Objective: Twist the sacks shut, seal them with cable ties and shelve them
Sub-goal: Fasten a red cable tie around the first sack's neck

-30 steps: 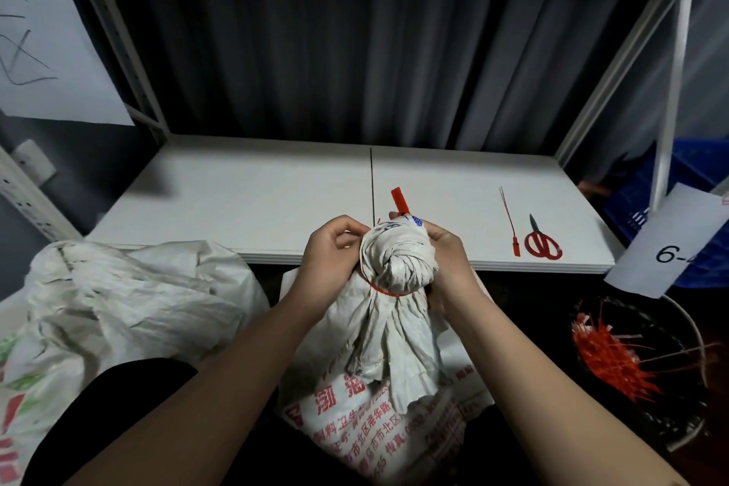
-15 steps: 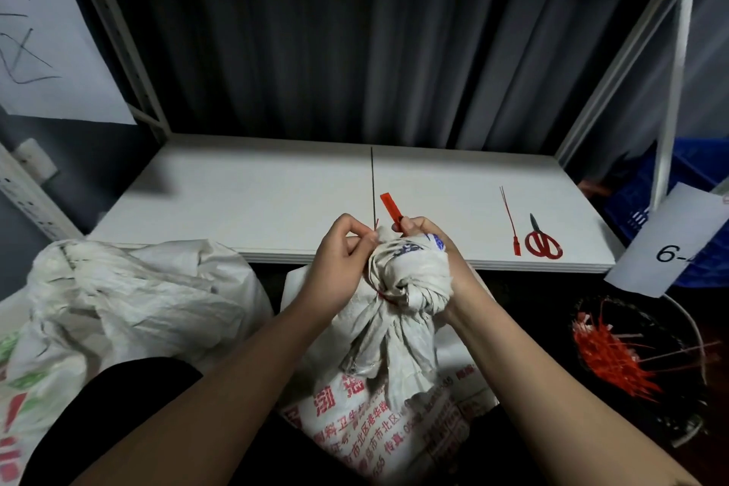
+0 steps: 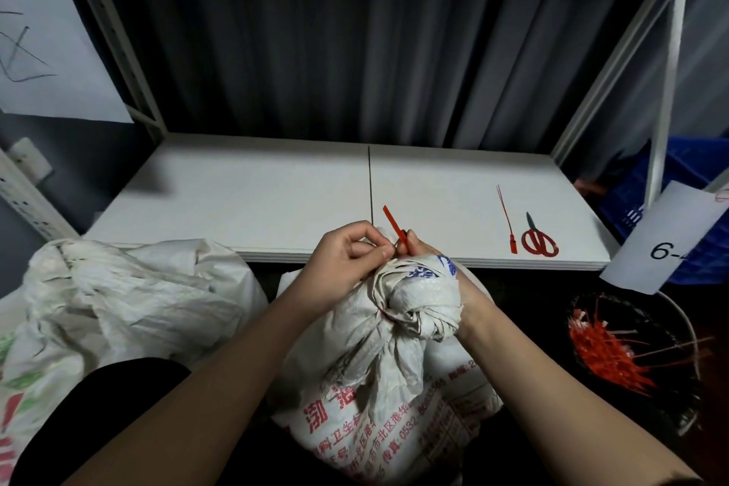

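A person's two bare forearms reach in from the bottom of the view toward a white woven sack (image 3: 378, 398) printed with red characters, standing at the centre just below the front edge of a white shelf board (image 3: 256, 201). The sack's neck is already twisted into a tight knob (image 3: 418, 300), and a thin red line of cable tie shows around its base, so the twisting looks done and the sealing under way. The left hand (image 3: 347, 260), at 11 o'clock from the knob, is curled with thumb and forefinger pinching the tie's thin tail. The right hand (image 3: 426, 249) is mostly behind the knob at 12 o'clock; its fingertips pinch the red cable tie (image 3: 394, 225), whose flat end sticks up toward the shelf. Whether the tail has passed through the lock, or how tightly the loop is drawn, cannot be made out. Still left, by this reading: cinching, perhaps trimming, and lifting the sack onto the shelf, which holds no sack. A second crumpled sack (image 3: 118, 304) lies at 9 o'clock, cut off by the frame; whether it is sealed cannot be told. On the shelf at 2 o'clock lie a spare red tie (image 3: 507, 221) and red-handled scissors (image 3: 538, 239), just beside each other. At 4 o'clock a dark tub (image 3: 678, 402) holds a blurred heap of red ties. A paper label reading "6-" (image 3: 666, 237) is cut off at the right edge.
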The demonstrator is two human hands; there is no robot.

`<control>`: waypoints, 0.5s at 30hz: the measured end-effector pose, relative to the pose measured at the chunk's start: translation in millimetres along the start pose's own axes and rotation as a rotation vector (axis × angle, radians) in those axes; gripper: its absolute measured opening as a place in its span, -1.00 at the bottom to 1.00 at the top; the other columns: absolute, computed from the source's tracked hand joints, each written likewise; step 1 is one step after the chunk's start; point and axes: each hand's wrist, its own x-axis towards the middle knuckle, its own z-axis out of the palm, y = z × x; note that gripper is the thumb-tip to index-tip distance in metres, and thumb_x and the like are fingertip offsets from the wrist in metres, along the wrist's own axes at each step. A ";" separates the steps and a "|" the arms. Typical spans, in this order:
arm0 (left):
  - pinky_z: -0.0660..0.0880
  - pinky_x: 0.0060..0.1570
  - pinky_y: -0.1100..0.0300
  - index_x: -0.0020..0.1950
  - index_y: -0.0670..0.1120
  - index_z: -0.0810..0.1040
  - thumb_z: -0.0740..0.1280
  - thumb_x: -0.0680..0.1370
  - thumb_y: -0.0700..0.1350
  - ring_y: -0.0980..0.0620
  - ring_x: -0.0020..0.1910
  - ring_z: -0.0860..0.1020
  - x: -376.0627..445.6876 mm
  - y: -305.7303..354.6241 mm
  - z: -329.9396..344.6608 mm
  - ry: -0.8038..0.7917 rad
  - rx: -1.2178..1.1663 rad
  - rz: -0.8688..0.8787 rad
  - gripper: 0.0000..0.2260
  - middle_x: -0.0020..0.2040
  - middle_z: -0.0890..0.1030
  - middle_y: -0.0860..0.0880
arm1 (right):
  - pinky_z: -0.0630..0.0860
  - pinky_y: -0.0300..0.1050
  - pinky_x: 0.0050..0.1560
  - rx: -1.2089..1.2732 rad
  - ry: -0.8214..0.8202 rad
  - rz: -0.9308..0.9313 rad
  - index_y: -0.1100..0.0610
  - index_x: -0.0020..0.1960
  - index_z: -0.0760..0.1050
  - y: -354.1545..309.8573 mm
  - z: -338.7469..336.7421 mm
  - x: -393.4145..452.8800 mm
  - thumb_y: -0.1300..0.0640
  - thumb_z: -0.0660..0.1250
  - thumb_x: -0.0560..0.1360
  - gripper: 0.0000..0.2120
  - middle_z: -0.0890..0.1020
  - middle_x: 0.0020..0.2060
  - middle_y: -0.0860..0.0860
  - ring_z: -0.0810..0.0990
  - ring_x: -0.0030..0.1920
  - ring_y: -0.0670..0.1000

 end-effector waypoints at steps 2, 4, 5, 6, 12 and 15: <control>0.48 -0.25 0.25 -0.16 -0.17 0.51 0.31 0.55 -0.31 0.05 -0.31 0.57 0.4 0.7 -1.0 -0.006 0.024 -0.004 -0.90 -0.31 0.68 -0.07 | 0.54 -0.26 -0.41 0.007 0.006 0.029 0.16 -0.32 0.62 -1.2 1.9 -0.7 0.02 0.68 -0.05 -0.59 0.61 -0.45 0.01 0.61 -0.45 -0.09; 0.48 -0.25 0.24 -0.17 -0.16 0.51 0.31 0.55 -0.31 0.04 -0.29 0.58 0.3 1.3 -1.9 -0.001 0.044 0.007 -0.88 -0.31 0.68 -0.05 | 0.54 -0.26 -0.39 0.048 0.008 0.066 0.18 -0.31 0.62 -3.3 3.5 -0.8 0.04 0.59 0.19 -0.75 0.61 -0.45 0.01 0.61 -0.44 -0.08; 0.50 -0.23 0.23 -0.18 -0.14 0.51 0.32 0.55 -0.31 0.04 -0.27 0.59 0.3 1.1 -2.4 0.006 0.069 0.026 -0.87 -0.30 0.69 -0.03 | 0.52 -0.28 -0.43 0.049 0.026 0.083 0.16 -0.40 0.61 -6.0 7.2 -2.1 0.07 0.45 0.34 -0.79 0.60 -0.49 0.01 0.59 -0.47 -0.08; 0.52 -0.19 0.21 -0.19 -0.12 0.51 0.33 0.54 -0.30 0.06 -0.25 0.61 0.2 0.6 -2.8 0.015 0.105 0.052 -0.85 -0.29 0.69 -0.02 | 0.49 -0.30 -0.46 0.035 0.047 0.083 0.14 -0.47 0.60 -6.7 1.6 1.5 0.10 0.30 0.47 -0.64 0.59 -0.53 0.00 0.58 -0.51 -0.10; 0.52 -0.12 0.26 -0.24 -0.06 0.52 0.36 0.52 -0.29 0.17 -0.26 0.62 1.3 -2.9 -3.7 0.102 0.188 0.114 -0.81 -0.32 0.69 0.07 | 0.55 -0.27 -0.35 -0.127 0.027 0.034 0.19 -0.17 0.44 -8.6 3.4 3.4 0.11 0.27 0.42 -0.87 0.60 -0.43 0.01 0.58 -0.42 -0.08; 0.50 -0.17 0.22 -0.24 -0.07 0.52 0.36 0.52 -0.30 0.13 -0.30 0.60 4.2 -5.2 -4.8 0.125 0.141 0.086 -0.81 -0.35 0.67 0.03 | 0.48 -0.30 -0.44 -0.158 0.106 -0.107 0.16 -0.12 0.41 -4.6 1.5 8.6 0.26 0.24 0.52 -0.95 0.55 -0.44 -0.03 0.52 -0.48 -0.13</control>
